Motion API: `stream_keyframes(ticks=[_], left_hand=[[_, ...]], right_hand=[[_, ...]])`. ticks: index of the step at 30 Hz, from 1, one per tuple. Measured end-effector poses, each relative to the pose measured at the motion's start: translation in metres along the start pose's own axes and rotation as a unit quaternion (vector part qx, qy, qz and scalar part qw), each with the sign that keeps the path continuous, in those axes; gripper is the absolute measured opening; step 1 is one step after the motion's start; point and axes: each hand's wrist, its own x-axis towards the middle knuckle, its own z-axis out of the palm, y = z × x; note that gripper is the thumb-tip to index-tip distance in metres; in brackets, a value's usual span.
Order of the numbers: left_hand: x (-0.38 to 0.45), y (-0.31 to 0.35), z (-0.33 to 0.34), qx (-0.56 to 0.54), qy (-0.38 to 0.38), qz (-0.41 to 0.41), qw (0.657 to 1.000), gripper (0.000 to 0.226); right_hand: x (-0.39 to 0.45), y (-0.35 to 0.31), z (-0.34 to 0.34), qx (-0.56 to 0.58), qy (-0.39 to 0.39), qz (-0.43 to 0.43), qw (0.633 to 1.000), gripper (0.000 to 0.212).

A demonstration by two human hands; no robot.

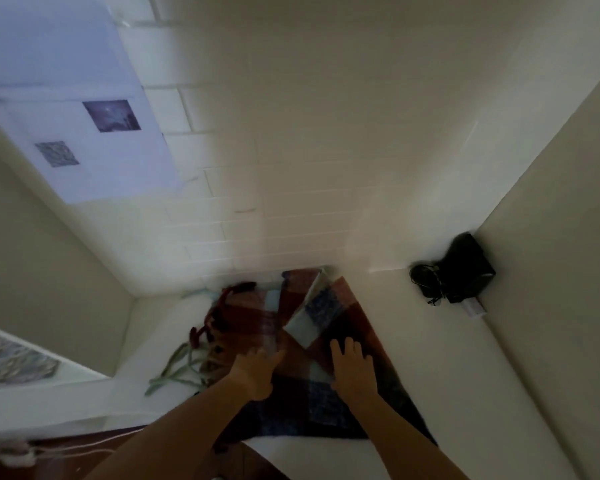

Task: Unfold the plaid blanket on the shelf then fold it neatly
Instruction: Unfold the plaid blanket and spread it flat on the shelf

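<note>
The plaid blanket (329, 317), in red, blue and pale squares with fringe on its left side, lies partly folded on the white shelf (413, 344). A flap is turned over diagonally near its middle. My left hand (255, 370) grips a fold of the blanket at its left part, fingers curled into the cloth. My right hand (352, 367) lies flat on the blanket with its fingers spread, pressing the cloth down. The blanket's near edge reaches the shelf's front edge.
A black device with coiled cable (459, 271) sits in the shelf's back right corner. Pale green fringe strands (174, 370) trail left on the shelf. White walls enclose the shelf on three sides. Papers (80, 126) hang on the back wall, upper left.
</note>
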Motion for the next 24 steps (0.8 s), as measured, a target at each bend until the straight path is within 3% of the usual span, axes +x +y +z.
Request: stream_keyframes(ticks=[7, 13, 24], left_hand=[[-0.017, -0.011, -0.003, 0.006, -0.005, -0.011, 1.0, 0.078], [-0.017, 0.003, -0.029, 0.023, 0.008, -0.007, 1.0, 0.077], [-0.015, 0.019, -0.059, 0.014, 0.126, -0.001, 0.992, 0.055]], right_hand=[[-0.004, 0.003, -0.014, -0.007, 0.041, -0.006, 0.999, 0.064], [-0.004, 0.011, -0.036, -0.01, 0.063, -0.014, 0.998, 0.062], [0.006, 0.018, -0.051, 0.015, 0.11, -0.011, 0.994, 0.055]])
